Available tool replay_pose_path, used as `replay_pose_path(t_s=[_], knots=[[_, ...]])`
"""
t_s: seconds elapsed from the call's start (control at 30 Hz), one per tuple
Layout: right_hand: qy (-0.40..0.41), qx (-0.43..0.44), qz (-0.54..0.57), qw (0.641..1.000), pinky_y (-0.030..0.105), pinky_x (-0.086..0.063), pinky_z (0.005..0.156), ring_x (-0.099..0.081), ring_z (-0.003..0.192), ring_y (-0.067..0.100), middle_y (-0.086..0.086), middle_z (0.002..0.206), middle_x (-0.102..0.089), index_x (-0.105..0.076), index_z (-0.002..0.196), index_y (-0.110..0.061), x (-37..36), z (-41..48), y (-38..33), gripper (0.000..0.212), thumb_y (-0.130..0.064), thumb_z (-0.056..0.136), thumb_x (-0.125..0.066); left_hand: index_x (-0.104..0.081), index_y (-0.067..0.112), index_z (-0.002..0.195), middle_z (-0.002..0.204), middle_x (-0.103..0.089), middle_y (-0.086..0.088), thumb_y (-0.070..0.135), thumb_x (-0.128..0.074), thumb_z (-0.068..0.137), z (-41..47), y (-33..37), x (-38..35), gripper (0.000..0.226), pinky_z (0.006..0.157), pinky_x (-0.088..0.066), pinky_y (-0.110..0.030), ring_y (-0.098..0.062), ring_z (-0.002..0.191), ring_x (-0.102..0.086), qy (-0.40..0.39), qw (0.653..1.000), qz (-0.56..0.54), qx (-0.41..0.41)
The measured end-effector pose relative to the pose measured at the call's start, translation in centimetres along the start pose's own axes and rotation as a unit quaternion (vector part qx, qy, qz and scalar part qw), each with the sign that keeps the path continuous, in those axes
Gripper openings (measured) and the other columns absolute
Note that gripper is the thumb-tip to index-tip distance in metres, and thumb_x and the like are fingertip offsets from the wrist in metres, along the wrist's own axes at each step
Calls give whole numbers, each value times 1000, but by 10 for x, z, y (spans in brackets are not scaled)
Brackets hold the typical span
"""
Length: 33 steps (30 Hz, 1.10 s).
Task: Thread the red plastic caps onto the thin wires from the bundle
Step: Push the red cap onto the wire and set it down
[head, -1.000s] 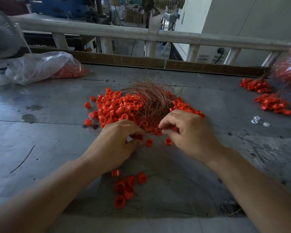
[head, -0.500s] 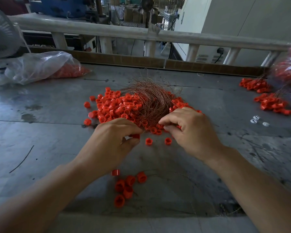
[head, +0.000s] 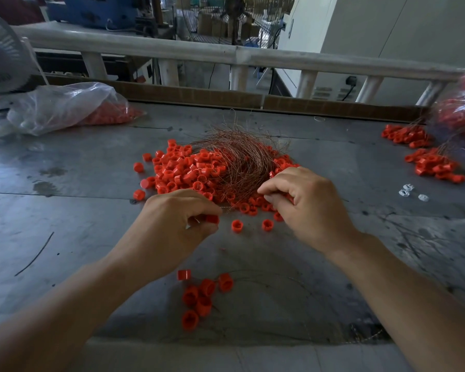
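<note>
Caps look light, rigid and slick: pinch by the sidewall. Wires likely springy and easy to kink: take near the tip. Left hand pinches one red cap. Right hand, fingers curled, picks at the wire bundle at its 12 o'clock; can't tell what it holds. Cap pile at left hand's 12.

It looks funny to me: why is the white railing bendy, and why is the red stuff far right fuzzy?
Head view: the wide-angle lens bows the white railing; head view, right edge: the bag of red caps is smeared and out of focus; head view, middle: the left hand, right hand and cap pile are sharp.
</note>
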State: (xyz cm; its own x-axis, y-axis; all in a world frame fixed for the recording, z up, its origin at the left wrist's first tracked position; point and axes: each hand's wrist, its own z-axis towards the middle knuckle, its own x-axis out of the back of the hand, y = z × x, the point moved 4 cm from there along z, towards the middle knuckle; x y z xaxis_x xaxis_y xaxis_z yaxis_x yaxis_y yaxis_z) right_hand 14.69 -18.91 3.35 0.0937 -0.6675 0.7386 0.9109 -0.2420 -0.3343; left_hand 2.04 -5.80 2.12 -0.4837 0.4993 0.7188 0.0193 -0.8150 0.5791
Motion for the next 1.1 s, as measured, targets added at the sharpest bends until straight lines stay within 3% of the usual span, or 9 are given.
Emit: replay_pose_path(t_s=[0.1,0.17,0.23,0.37,0.43,0.63,0.8,0.93,1.1], knots=[[10,1,7,1000,23,-48,76,-63,80,20,4,81,-69,-72,82,-8,0,1,0,12,-1,74,-66,-72,26,90,86,-63,22,4,-74,71,-1,4,0,29,73,-44,-2,8,84,-60,-15,998,-62,-5],[-7,-14,11,1000,5,-37,85,-60,91,11,5,92,-71,-72,93,-6,-4,1,0,20,2,76,-66,-70,32,88,86,-64,23,4,-74,70,-3,9,0,33,73,-44,-2,9,83,-61,-22,996,-82,-17],[-21,-20,22,999,-5,-24,90,-50,99,2,6,105,-68,-68,104,-6,-4,0,-1,26,0,79,-65,-66,39,86,86,-64,23,10,-74,69,-4,12,1,35,74,-44,-2,8,82,-61,-17,995,-96,-20],[-29,31,86,995,10,-35,95,-51,106,2,6,106,-67,-68,104,-6,1,0,-12,31,-23,79,-63,-61,46,84,85,-64,25,31,-63,64,-3,16,6,25,75,-46,-4,8,82,-62,-1,992,-126,-14],[-53,67,105,991,18,-43,91,-55,101,8,4,100,-69,-69,100,-5,-1,-2,-20,28,-21,76,-66,-63,45,85,84,-66,25,31,-63,64,-2,16,7,25,74,-47,-5,8,82,-63,6,990,-141,-19],[-40,90,110,989,17,-46,74,-57,80,6,1,81,-66,-71,86,-5,2,-2,-26,12,-10,79,-63,-66,41,87,98,-65,21,28,-64,64,-4,18,8,26,73,-47,-6,5,81,-63,8,984,-177,-26],[76,76,124,986,15,-44,71,-55,76,6,-3,78,-59,-67,85,-11,27,4,-25,8,-7,82,-60,-72,33,82,82,-73,3,21,-64,62,-3,13,11,25,68,-52,-14,-10,71,-68,32,940,-338,29],[167,43,223,959,17,-47,72,-59,78,5,-5,85,-61,-57,89,-22,53,6,-20,17,-5,85,-59,-72,37,80,81,-72,4,17,-64,60,-3,12,8,30,68,-53,-16,-10,71,-68,23,940,-337,48],[239,65,222,943,23,-46,66,-57,70,12,-2,84,-59,-54,90,-22,74,6,-20,18,-5,88,-56,-72,33,82,82,-72,3,25,-68,52,-3,9,5,31,68,-54,-19,-13,74,-68,18,934,-347,78]])
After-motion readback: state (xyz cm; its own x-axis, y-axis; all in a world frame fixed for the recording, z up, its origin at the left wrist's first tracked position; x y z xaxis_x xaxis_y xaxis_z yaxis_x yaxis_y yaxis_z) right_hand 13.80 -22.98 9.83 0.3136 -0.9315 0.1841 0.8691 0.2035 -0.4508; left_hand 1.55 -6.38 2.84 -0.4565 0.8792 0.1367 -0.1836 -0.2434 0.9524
